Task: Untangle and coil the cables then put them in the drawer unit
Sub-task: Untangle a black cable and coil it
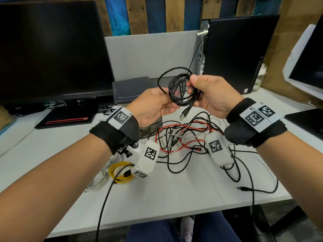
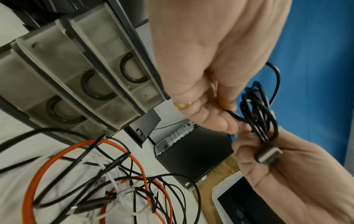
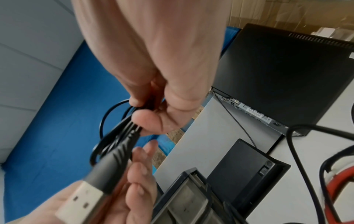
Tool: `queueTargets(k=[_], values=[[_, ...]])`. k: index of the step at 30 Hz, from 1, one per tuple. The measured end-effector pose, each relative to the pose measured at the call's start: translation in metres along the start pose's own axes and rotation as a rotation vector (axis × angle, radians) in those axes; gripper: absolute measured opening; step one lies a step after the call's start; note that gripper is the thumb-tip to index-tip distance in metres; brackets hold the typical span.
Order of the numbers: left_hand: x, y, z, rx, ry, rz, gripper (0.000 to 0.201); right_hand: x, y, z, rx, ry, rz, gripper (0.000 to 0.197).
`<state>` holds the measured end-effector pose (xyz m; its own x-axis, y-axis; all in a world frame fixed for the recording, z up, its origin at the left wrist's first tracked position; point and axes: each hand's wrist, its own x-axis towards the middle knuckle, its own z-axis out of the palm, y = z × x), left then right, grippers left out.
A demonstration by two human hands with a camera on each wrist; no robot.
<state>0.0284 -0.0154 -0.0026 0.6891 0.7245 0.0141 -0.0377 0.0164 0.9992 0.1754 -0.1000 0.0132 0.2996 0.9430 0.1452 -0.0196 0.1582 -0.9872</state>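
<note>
- The white desk (image 1: 174,203) fills the lower half of the head view.
- A big black monitor (image 1: 49,49) stands in the upper left of the frame, and a black computer box (image 1: 239,53) stands in the upper right.
- The grey drawer unit (image 1: 132,89) sits in the middle, behind the hands. In the left wrist view its three drawers with dark curved handles are all closed.
- A messy pile of cables (image 1: 185,138), black, red and white, lies on the desk in the lower middle, below the hands.
- A small yellow cable (image 1: 120,172) lies coiled at the lower left, near the pile.
- The left hand (image 1: 153,105) pinches one strand of the black cable (image 1: 181,88) in the middle of the frame.
- The right hand (image 1: 211,93) grips the coiled loops of that same cable, up in the air above the desk.
- The cable's USB plug (image 1: 183,117) hangs down between the two hands.
</note>
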Motion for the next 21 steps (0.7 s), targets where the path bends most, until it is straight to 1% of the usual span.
queueTargets(k=[2, 6, 8, 10, 12, 13, 15, 18, 21], values=[[-0.002, 0.000, 0.002, 0.031, -0.044, -0.004, 0.008, -0.001, 0.000, 0.000, -0.006, -0.010, 0.000, 0.025], [-0.003, 0.001, 0.002, 0.027, -0.110, -0.013, 0.014, -0.001, 0.001, 0.000, -0.008, -0.018, 0.001, 0.025], [-0.003, 0.003, 0.000, -0.066, -0.122, -0.051, 0.026, 0.000, 0.003, 0.001, 0.006, 0.010, -0.007, 0.025], [-0.005, 0.006, -0.003, -0.192, -0.165, -0.112, 0.036, 0.001, 0.004, 0.002, 0.013, 0.045, -0.014, 0.023], [-0.008, 0.010, -0.004, -0.258, -0.237, -0.129, 0.040, 0.000, 0.005, 0.002, -0.016, 0.061, -0.022, 0.023], [-0.011, 0.012, -0.003, -0.252, -0.258, -0.127, 0.037, 0.001, 0.006, 0.003, -0.037, 0.060, -0.030, 0.022], [-0.013, 0.014, 0.004, -0.190, -0.250, -0.122, 0.027, 0.001, 0.007, 0.005, -0.067, 0.052, -0.046, 0.022], [-0.011, 0.012, 0.010, -0.086, -0.170, -0.140, 0.020, 0.000, 0.007, 0.008, -0.102, 0.049, -0.071, 0.021], [-0.008, 0.010, 0.010, 0.014, -0.130, -0.158, 0.019, 0.001, 0.008, 0.008, -0.132, 0.066, -0.104, 0.020]])
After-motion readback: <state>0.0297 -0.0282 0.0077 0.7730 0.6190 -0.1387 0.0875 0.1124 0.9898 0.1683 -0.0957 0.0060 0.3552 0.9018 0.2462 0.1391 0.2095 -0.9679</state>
